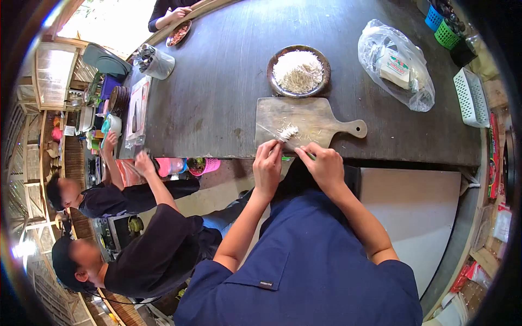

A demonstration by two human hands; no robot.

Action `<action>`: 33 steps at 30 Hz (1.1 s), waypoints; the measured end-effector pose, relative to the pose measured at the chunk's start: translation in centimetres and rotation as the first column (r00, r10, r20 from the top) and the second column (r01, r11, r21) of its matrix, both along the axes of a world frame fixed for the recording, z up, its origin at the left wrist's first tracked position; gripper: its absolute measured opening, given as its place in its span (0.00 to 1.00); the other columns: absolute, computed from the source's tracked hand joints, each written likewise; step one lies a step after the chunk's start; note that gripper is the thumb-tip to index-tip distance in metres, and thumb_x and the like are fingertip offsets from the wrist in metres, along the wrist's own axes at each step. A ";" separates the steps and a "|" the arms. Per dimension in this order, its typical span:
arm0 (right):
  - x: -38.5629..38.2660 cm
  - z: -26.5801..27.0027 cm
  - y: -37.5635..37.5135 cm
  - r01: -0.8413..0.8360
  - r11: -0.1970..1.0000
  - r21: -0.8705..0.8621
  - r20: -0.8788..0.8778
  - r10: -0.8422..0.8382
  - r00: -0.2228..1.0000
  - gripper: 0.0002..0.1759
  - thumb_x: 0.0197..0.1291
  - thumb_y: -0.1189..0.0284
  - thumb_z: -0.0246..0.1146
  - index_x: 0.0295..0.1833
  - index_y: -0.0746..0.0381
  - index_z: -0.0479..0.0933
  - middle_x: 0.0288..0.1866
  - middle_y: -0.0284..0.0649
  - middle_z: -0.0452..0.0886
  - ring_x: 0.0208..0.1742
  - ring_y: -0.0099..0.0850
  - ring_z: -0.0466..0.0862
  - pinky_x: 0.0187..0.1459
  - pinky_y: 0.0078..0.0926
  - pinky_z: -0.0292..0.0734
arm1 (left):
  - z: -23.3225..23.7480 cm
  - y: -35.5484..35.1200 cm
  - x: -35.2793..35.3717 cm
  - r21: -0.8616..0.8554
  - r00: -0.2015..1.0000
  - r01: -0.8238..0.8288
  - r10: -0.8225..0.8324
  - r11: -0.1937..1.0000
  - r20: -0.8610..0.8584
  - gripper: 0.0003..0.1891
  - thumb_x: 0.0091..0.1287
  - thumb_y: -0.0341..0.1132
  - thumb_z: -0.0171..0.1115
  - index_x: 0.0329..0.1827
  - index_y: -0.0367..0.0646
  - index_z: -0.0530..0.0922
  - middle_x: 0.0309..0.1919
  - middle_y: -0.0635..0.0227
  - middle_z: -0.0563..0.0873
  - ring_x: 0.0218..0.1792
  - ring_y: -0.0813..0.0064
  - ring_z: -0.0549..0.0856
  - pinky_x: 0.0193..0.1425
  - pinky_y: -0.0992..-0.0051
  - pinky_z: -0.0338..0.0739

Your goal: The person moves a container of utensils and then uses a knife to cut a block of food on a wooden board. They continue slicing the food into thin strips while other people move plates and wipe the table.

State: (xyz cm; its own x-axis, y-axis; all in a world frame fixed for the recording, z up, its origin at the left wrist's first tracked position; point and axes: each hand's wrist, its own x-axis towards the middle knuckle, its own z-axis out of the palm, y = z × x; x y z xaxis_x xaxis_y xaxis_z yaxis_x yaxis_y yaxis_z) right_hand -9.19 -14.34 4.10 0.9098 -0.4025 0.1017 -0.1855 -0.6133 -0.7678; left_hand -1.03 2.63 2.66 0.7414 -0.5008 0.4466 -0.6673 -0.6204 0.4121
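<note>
A wooden cutting board (312,111) with a handle lies at the counter's near edge. A small heap of white shreds (289,132) sits on it, with loose bits around. My right hand (324,165) is closed around the greenish handle of a knife, its thin blade (270,132) slanting across the board's near part. My left hand (266,167) is at the board's near edge beside the blade, fingers curled together; what they hold, if anything, is hidden. Just beyond the board stands a brown bowl (274,86) filled with white shreds (298,70).
A clear plastic bag (416,98) with a white packet lies right of the bowl. Further right is a white perforated basket (472,98). At left stand a cutlery container (161,65) and stacked plates (118,100). Two people work at left; another person's hands (176,14) rest at the far edge.
</note>
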 end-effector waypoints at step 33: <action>-1.1 0.0 0.3 0.006 1.000 0.026 -0.082 -0.004 0.997 0.18 0.70 0.54 0.73 0.42 0.59 0.89 0.34 0.46 0.92 0.35 0.53 0.91 0.37 0.46 0.86 | -0.5 0.1 -0.4 -0.004 0.999 -0.046 0.046 0.999 0.008 0.09 0.70 0.25 0.71 0.51 0.36 0.89 0.52 0.63 0.89 0.54 0.60 0.89 0.57 0.63 0.85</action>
